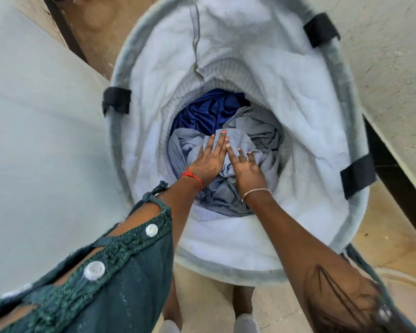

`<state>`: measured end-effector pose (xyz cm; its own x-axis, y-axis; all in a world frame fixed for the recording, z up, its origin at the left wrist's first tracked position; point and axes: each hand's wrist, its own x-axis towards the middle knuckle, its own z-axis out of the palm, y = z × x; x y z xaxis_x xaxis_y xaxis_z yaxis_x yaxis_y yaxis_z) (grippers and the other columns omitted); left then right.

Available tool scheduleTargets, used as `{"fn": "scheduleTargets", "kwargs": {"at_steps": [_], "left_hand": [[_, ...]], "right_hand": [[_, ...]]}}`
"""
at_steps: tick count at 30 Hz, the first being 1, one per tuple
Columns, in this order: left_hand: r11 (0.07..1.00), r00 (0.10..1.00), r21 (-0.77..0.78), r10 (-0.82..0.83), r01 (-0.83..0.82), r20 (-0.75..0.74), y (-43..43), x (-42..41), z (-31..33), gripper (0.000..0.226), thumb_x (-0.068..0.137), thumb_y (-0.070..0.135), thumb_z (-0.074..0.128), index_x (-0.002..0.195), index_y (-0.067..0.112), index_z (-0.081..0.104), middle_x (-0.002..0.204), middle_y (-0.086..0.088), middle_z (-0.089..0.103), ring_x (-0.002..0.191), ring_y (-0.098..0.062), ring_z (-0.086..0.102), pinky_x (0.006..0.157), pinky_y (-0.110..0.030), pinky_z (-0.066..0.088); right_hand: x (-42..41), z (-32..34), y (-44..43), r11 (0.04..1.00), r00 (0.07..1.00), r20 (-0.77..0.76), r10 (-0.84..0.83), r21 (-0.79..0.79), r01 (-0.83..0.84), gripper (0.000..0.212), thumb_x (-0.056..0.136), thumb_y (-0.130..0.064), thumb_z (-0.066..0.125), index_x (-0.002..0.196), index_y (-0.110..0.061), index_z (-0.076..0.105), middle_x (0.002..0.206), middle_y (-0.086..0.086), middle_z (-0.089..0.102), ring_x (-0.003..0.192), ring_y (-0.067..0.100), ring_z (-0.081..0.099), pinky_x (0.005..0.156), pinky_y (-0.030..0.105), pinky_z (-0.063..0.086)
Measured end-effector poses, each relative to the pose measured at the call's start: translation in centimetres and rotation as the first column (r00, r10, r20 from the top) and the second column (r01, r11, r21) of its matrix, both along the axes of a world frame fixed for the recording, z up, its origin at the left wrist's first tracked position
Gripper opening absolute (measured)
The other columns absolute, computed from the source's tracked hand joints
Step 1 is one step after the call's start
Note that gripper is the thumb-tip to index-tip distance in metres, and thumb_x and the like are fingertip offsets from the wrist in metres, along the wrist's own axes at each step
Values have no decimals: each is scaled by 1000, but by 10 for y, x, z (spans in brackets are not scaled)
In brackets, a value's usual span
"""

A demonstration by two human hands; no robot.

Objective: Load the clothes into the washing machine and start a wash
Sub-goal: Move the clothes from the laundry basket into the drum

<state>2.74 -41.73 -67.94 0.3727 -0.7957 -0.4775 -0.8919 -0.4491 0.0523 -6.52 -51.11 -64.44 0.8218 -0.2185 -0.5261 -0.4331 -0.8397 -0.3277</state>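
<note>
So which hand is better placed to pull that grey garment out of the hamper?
Probably the left hand: it lies flat on the middle of the grey garment, fingers reaching furthest across. The right hand rests nearer its edge. Neither has closed on the cloth yet.

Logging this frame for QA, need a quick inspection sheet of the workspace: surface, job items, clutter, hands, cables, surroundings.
Surface: tan tiled floor under the hamper.
Job's things: round white laundry hamper with black handle loops; grey garment on top, blue garment behind it, both at the bottom.
Clutter: nothing seen.
Hands: left hand and right hand both flat, fingers spread, pressing on the grey garment; no grip closed.
Cables: nothing seen.
Surroundings: pale panel left, textured wall right; washing machine not identifiable.
</note>
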Motion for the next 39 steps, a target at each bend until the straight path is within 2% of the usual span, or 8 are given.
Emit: {"fn": "scheduleTargets", "kwargs": {"at_steps": [2,7,9,11,13,18,25,39], "left_hand": [[999,999,-35,-4,6,34,11,-2,14,53,98,-1,22,143,-11,-5,152,-29,-8,141,-48,-2,113,-58,16],[996,996,-91,-1,9,90,15,-6,76,52,84,5,26,129,-11,45,136,-29,46,124,-44,47,91,-47,50],[991,994,-135,22,-7,107,9,-4,117,50,90,2,23,136,-16,27,145,-33,28,134,-47,31,103,-51,40],[997,994,-79,11,-2,113,9,-4,147,51,98,2,20,141,-15,-4,151,-33,-6,141,-48,-1,115,-55,13],[1000,989,-30,5,-1,150,9,-7,185,53,101,5,19,141,-11,-11,151,-29,-15,140,-46,-10,116,-55,2],[983,985,-167,105,-81,139,7,-17,268,53,92,1,2,143,-10,-4,153,-29,-7,141,-47,-1,114,-55,14],[987,987,-143,89,-70,133,17,-31,400,57,96,-4,22,144,-7,-9,154,-24,-15,143,-42,-6,115,-52,16],[856,943,-502,258,-122,212,38,-32,651,66,89,-12,28,146,-5,-5,156,-20,-7,144,-37,0,116,-47,18]], "right_hand": [[0,18,6,1000,1000,0,12,-7,-12,72,93,-12,40,147,-13,-8,157,11,7,145,27,9,119,40,2],[0,78,12,1000,1000,21,16,-15,-16,73,94,-12,40,147,-14,-11,156,13,14,145,26,11,119,41,6],[1,110,11,1000,998,53,-16,-24,18,72,93,-7,37,147,-18,-11,155,15,16,145,26,12,119,41,7],[1,145,10,999,997,72,-30,-19,32,71,92,2,32,147,-18,-8,155,17,15,145,27,11,119,40,5],[-2,184,8,999,993,111,-45,-24,48,71,92,5,30,147,-19,-7,155,16,14,145,28,11,119,39,6],[-14,284,7,998,990,141,4,-65,5,75,90,8,31,147,-16,-10,156,12,10,146,23,8,119,36,5],[-35,413,22,993,977,211,26,-122,0,75,90,6,35,147,-15,-9,157,7,12,143,25,20,115,34,14],[-34,647,42,950,857,501,122,-308,45,82,80,8,40,148,-23,7,130,10,54,105,33,55,82,38,41]]}}
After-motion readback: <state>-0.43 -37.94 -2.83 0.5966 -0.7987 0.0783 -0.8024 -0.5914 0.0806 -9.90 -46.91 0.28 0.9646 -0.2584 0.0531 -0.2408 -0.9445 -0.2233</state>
